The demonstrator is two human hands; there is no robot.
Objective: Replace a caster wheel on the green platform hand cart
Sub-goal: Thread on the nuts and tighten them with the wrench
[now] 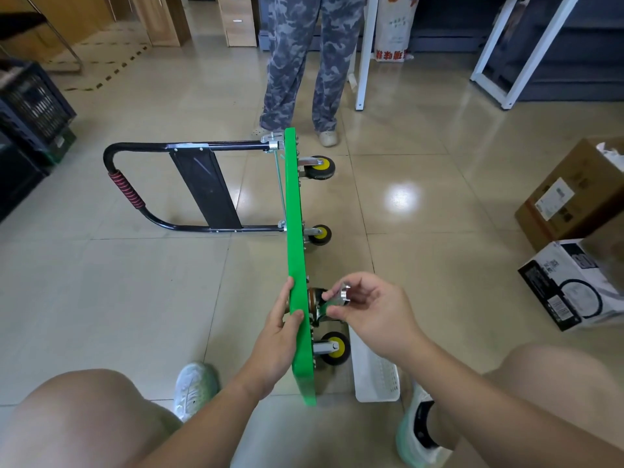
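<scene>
The green platform cart (295, 204) stands on its long edge on the tiled floor, deck facing left and underside facing right, with its black handle (135, 194) lying flat on the floor to the left. Three casters with yellow hubs show on the underside: a far one (322, 167), a middle one (320, 234) and a near one (334, 347).

The left grip (280, 336) clasps the upper edge of the platform, thumb on the rim and fingers wrapped over the deck side, where their tips are hidden. The right grip (374, 309) pinches a small silver metal part (345, 296) between thumb and fingertips, just beside the fourth caster mount. That mount is mostly covered by both hands — only a brownish plate and some dark metal peek out, and whether a wheel sits there cannot be made out.

A white slotted basket (374, 373) lies on the floor under the right forearm, its contents not visible. Cardboard boxes (570, 197) are cut off at the right edge. A person in camouflage trousers (297, 62) stands beyond the cart, seen only from the waist down.
</scene>
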